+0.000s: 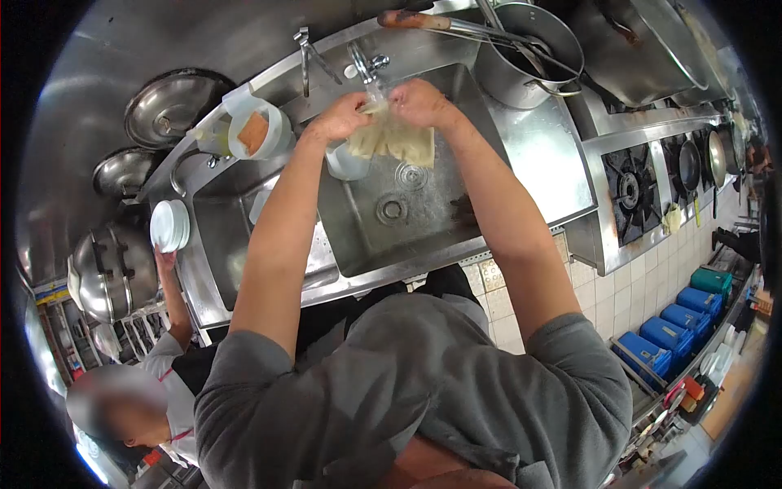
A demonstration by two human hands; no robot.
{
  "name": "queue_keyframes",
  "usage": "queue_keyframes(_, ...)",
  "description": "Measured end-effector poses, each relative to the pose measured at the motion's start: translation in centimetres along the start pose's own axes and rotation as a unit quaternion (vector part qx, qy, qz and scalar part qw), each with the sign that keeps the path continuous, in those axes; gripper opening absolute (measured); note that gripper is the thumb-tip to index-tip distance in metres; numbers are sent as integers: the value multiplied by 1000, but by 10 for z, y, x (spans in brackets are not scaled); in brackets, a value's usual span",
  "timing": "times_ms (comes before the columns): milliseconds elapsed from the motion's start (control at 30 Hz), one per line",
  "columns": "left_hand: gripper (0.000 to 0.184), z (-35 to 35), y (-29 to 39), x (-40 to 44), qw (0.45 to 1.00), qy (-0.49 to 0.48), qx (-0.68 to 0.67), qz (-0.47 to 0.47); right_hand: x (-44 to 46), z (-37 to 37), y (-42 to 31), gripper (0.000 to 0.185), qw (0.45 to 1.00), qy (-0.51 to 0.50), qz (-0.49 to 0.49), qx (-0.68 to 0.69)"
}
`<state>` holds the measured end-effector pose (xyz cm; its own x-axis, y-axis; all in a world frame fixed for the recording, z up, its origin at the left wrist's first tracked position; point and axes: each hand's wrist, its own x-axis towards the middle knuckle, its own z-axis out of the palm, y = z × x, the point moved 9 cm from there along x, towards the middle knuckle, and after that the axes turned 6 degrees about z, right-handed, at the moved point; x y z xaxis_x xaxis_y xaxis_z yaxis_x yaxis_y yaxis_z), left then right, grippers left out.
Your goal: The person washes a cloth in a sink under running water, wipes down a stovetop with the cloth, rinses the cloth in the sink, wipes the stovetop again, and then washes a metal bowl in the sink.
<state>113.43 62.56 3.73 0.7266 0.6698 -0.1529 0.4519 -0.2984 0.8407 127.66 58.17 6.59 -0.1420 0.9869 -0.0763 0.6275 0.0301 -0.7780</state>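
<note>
A wet-looking, pale yellow cloth (394, 142) hangs between my two hands beneath the faucet (363, 63). My left hand (340, 118) is closed on the cloth's left upper part. Its right upper part is gripped by my right hand (420, 103). Water appears to run from the spout onto the cloth and hands. Below lies the steel sink basin (452, 183), with a drain in its floor. A whitish container (349, 166) sits under the cloth's left side, partly hidden by my left forearm.
A white tub (278, 137) with an orange-brown block stands behind the sink, left. A big pot (529, 98) with long-handled tools is at right, beside a gas burner (630, 190). At far left, another person's hand touches stacked white dishes (169, 226). Blue bins (668, 330) line the right.
</note>
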Motion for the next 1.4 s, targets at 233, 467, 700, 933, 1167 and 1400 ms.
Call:
queue_keyframes(233, 32, -2, -44, -49, 989, 21, -110, -94, -4, 10, -2, 24, 966, 62, 49, 244)
queue_keyframes(467, 30, -14, 30, -27, 970, -22, -238, -42, -2, 19, -20, 24, 996, 2, -43, 78)
queue_keyframes(700, 32, -10, 39, -8, 980, -7, -193, -54, -17, 8, -13, 18, 926, -52, 32, 373)
queue_keyframes(933, 27, -2, 29, -5, 914, 121, -381, -64, -20, 3, -6, 21, 955, 135, 60, 257)
queue_keyframes(1167, 58, 139, -19, -39, 722, -1, -628, -290, -5, 46, 17, 39, 970, 196, 128, 61)
queue_keyframes(1400, 39, 177, -171, 1, 739, 54, -663, -107, -99, 94, -15, 53, 983, 65, 152, 74)
